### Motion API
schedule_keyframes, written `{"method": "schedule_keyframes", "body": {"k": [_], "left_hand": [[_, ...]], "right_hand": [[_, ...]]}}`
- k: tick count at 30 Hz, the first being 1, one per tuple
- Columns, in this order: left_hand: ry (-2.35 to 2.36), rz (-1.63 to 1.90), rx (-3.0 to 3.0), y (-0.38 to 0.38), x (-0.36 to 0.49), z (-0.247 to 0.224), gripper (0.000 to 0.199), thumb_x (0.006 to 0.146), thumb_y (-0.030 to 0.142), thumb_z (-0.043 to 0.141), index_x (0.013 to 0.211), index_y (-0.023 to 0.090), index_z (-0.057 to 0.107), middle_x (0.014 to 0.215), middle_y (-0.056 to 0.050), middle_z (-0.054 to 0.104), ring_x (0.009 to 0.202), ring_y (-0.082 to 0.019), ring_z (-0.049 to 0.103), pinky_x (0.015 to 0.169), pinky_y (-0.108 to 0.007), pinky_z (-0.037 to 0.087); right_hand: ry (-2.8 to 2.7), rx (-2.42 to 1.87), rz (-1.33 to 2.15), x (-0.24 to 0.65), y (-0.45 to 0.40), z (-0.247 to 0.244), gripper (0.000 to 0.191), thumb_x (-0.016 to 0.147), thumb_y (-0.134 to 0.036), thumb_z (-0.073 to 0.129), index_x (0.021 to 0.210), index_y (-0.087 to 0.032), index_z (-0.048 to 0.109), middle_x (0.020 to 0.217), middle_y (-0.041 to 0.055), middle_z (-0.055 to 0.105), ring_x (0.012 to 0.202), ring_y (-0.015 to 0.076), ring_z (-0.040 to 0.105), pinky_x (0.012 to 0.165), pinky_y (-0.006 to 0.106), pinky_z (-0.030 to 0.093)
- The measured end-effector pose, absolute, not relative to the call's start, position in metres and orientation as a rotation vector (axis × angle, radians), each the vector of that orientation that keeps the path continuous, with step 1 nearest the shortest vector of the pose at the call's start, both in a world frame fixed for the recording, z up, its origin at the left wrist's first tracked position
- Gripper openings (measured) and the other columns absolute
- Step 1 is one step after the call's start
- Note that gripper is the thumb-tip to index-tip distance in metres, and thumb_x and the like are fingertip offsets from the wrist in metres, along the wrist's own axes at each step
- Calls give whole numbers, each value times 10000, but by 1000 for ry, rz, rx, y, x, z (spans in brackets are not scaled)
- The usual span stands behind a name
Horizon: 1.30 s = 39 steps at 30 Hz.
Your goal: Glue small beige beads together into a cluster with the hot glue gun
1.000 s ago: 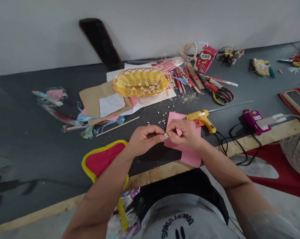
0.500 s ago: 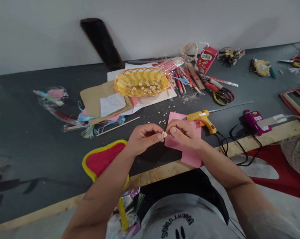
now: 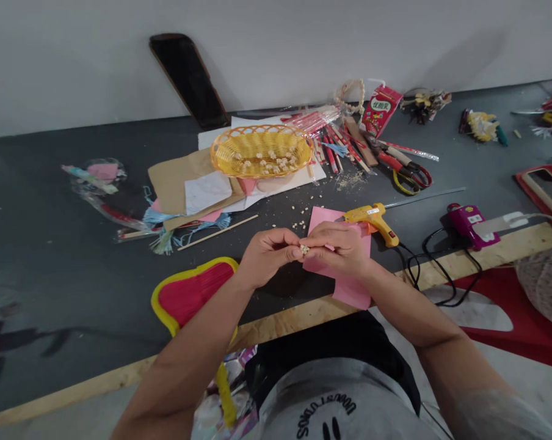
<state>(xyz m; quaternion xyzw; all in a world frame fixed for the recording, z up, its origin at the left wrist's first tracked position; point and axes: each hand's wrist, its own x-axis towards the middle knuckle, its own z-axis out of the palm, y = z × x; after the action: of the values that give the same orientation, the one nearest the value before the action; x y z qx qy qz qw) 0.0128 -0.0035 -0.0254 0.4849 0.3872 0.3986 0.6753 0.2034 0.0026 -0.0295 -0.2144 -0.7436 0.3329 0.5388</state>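
Between my fingertips is a small cream-coloured cluster of bits (image 3: 304, 249). My left hand (image 3: 272, 253) pinches it from the left, thumb and forefinger closed. My right hand (image 3: 337, 247) closes on it from the right, its fingers partly covering it. Under the right hand lies a pink paper sheet (image 3: 353, 292). Several loose cream bits (image 3: 298, 225) are scattered on the dark table just beyond my hands. Farther back, a yellow woven basket (image 3: 221, 160) holds several similar small clusters.
A yellow glue gun (image 3: 366, 214) lies right of my hands, with a cord near a purple power socket (image 3: 471, 225). Scissors (image 3: 406, 174) and red-and-white sticks lie behind. A pink, yellow-edged fan (image 3: 188, 293) sits under my left forearm. A phone (image 3: 188, 79) leans on the wall.
My right hand's fingers have moved in to the left and closed over the cluster. My left hand has barely shifted and still pinches it.
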Motion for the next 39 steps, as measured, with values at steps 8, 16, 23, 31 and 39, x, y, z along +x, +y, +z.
{"method": "schedule_keyframes", "body": {"k": [8, 16, 23, 31, 39], "left_hand": [[855, 909, 1016, -4, 13, -21, 398, 632, 498, 878, 760, 141, 758, 669, -51, 725, 600, -132, 621, 622, -253, 484], [873, 904, 977, -3, 13, -15, 318, 652, 421, 886, 713, 138, 753, 654, -47, 720, 608, -125, 624, 626, -242, 488], [822, 892, 932, -5, 17, -13, 323, 622, 395, 905, 656, 133, 720, 600, -39, 699, 561, -120, 613, 598, -245, 495], [805, 905, 846, -5, 19, -9, 320, 615, 383, 913, 644, 134, 713, 583, -26, 687, 544, -101, 608, 574, -216, 484], [806, 871, 827, -4, 18, -11, 369, 615, 430, 908, 641, 129, 696, 569, -29, 678, 533, -104, 609, 549, -210, 466]], "right_hand": [[-1810, -584, 686, 204, 2, -26, 194, 898, -214, 702, 1088, -242, 734, 845, 21, 752, 772, 125, 687, 680, 249, 571], [-1781, -545, 756, 204, 4, -24, 233, 888, -291, 721, 1117, -249, 730, 842, 21, 744, 771, 126, 678, 687, 255, 560], [-1759, -491, 873, 203, 6, -29, 193, 950, -284, 637, 1118, -251, 727, 835, 24, 739, 765, 114, 671, 709, 266, 552], [-1721, -498, 918, 205, 6, -24, 238, 915, -287, 687, 1146, -232, 707, 871, 27, 723, 752, 111, 644, 678, 250, 543], [-1757, -553, 783, 204, 5, -25, 189, 855, -209, 752, 1042, -228, 728, 869, 24, 718, 844, 133, 662, 763, 270, 553]]}}
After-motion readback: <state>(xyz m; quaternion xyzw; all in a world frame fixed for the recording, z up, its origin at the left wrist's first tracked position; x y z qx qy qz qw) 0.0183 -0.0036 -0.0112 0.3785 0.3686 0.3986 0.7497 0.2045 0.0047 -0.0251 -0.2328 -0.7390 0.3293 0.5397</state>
